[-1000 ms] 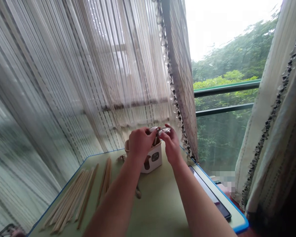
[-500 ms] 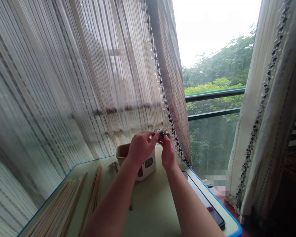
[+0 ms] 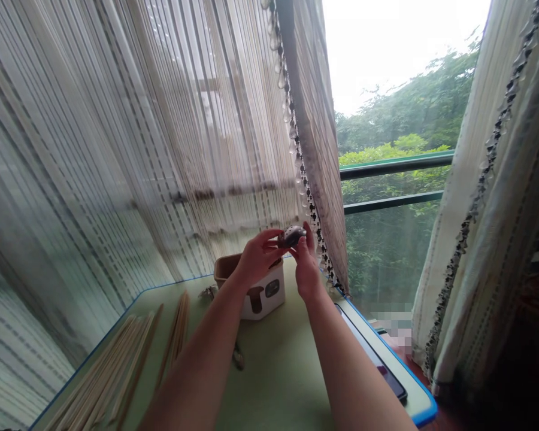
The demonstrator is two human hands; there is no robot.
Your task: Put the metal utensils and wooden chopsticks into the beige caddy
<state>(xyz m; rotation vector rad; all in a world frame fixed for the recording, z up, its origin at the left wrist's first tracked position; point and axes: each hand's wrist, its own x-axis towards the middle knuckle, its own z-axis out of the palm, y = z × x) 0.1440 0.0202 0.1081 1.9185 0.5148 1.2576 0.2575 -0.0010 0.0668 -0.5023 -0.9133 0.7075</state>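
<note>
Both my hands are raised above a white box with a brown inside [image 3: 261,292] at the far end of a green table [image 3: 282,371]. My left hand [image 3: 257,258] and my right hand [image 3: 306,266] pinch a small shiny metal thing [image 3: 291,236] between their fingertips; it looks like spoon bowls, but I cannot make it out for sure. Several wooden chopsticks [image 3: 117,371] lie in rows on the table's left side.
A dark phone [image 3: 372,359] lies along the table's right edge. A metal spoon [image 3: 238,358] rests on the table under my left forearm. Striped sheer curtains [image 3: 139,149] hang close behind; a window with green rails [image 3: 395,164] is at right.
My hands have lifted the metal thing a little higher above the box and turned it. The view has shifted slightly.
</note>
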